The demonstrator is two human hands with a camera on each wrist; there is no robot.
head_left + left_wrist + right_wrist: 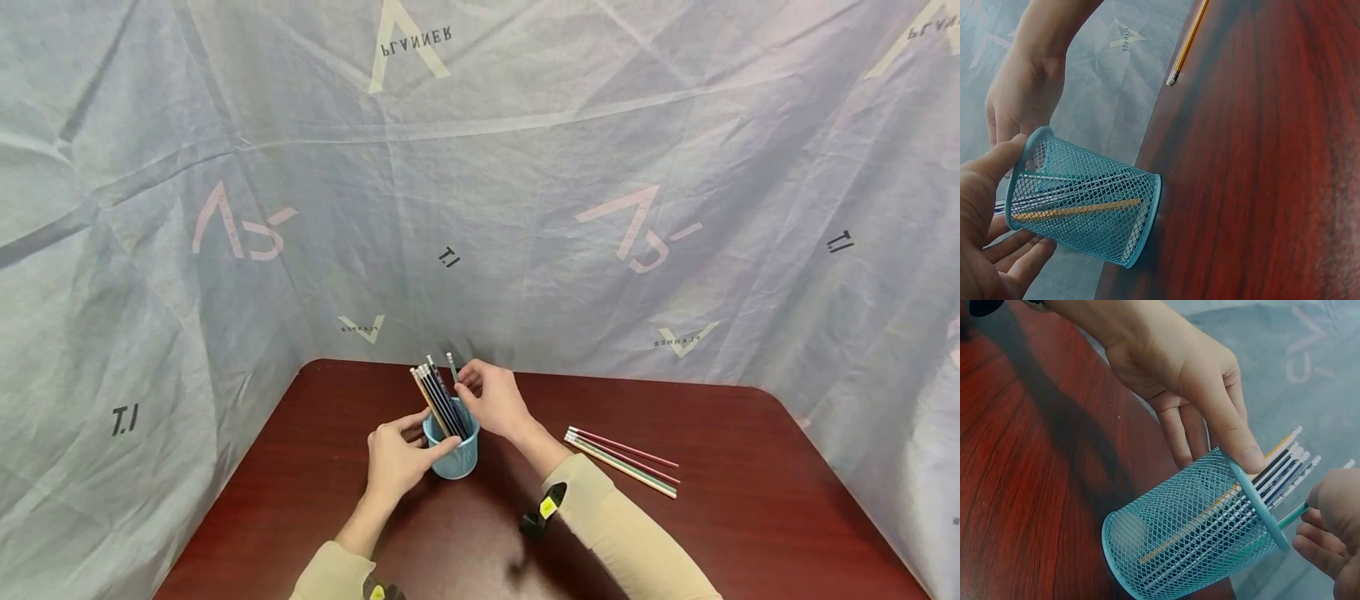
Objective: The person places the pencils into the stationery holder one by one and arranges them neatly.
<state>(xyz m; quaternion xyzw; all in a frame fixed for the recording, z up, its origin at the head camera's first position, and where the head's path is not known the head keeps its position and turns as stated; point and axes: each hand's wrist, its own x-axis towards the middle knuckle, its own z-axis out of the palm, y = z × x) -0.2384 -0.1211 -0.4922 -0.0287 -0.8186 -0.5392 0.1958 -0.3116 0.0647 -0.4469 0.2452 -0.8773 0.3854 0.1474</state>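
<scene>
— On the table (pixel 315 500), near its back edge, what stands there?

— A blue mesh cup (pixel 452 454), upright, with a bunch of pencils (pixel 438 400) leaning toward the left inside it.

— Who has hold of it?

— The left hand (pixel 396 458) does: thumb over the rim, fingers along the near side of the mesh wall. In the right wrist view the thumb presses on the rim's edge.

— And the right hand (pixel 491 400)?

— It sits just behind the cup, fingers pinched on a green pencil (pixel 453 367), whose lower end already reaches into the cup.

— Any others lying about?

— Yes, a few loose pencils (pixel 622 460) side by side on the table to the right, well apart from the cup. Grey printed cloth (pixel 525 208) hangs behind and at both sides.
</scene>
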